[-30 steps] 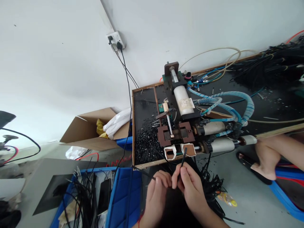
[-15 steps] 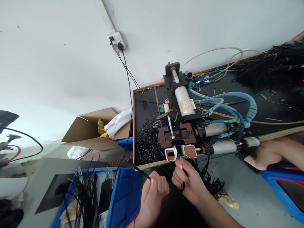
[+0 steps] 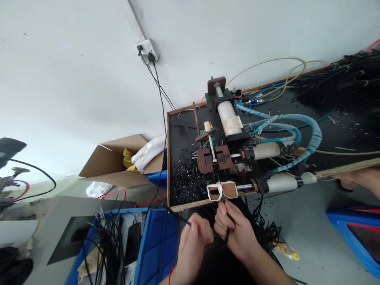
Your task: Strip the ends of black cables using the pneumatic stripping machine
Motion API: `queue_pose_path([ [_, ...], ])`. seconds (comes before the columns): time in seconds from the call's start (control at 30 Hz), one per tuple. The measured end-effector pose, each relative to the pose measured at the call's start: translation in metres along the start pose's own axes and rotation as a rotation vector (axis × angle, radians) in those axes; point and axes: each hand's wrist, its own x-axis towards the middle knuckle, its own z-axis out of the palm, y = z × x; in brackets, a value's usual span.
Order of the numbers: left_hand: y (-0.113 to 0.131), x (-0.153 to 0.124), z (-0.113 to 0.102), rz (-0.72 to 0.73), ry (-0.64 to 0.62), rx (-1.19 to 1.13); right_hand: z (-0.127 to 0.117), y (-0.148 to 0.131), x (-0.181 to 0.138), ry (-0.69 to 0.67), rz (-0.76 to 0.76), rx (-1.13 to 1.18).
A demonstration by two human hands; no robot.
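Note:
My left hand is closed around a black cord, whose end sticks out up and to the left. My right hand is closed in a pinch on black cord right below the jaws; part of the cord shows under its fingers. Just above my fingertips, two white-edged brown jaw blocks meet on the pneumatic press. Behind them sits its brown metal frame. Whether both hands grip one cord or two, I cannot tell.
Small black offcuts cover the bench's left part. Blue hoses loop at the right. A blue bin of cords stands left, a cardboard box behind it. A co-worker's arm reaches in from the right.
The right jaw block has moved left against the other, closing the gap. The brown frame has shifted left, with its rod extended. My hands have barely moved; the co-worker's hand has moved up and right.

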Motion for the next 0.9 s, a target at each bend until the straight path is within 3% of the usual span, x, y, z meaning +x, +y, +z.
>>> queue_pose_path([
  [0.2, -0.004, -0.008, -0.005, -0.005, -0.062, 0.113, -0.009, -0.002, -0.004, 0.045, -0.12, -0.206],
  [0.37, 0.002, -0.01, -0.007, 0.137, -0.003, 0.405, -0.016, -0.008, -0.004, 0.05, -0.162, -0.377],
  [0.5, 0.005, -0.009, -0.01, 0.178, 0.09, 0.545, -0.018, -0.004, -0.005, 0.046, -0.189, -0.372],
  [0.9, 0.002, -0.011, -0.016, 0.101, 0.13, 0.534, -0.009, 0.001, -0.003, 0.073, -0.201, -0.294],
])
